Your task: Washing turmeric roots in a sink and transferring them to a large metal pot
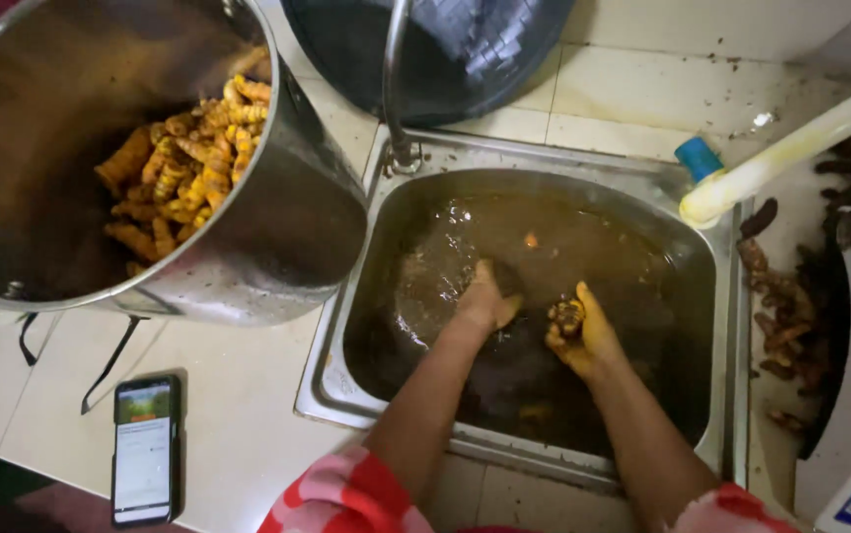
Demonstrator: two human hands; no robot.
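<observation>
Tiled counter (pixel 248 395), steel sink (pixel 346 395) of brown water, right hand (pixel 583 336) gripping root (pixel 569 316), left hand (pixel 484 301) dipped, grip unclear, pot (pixel 287 227) beside

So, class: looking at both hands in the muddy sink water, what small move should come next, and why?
Probably carry the root in the right hand across to the steel pot. It is lifted above the brown water in the sink, and the pot holds a heap of clean orange roots. The left hand is partly under water, apparently feeling for another.

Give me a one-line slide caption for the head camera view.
Right hand holds a turmeric root over a sink of brown water; left hand dips in.
</observation>
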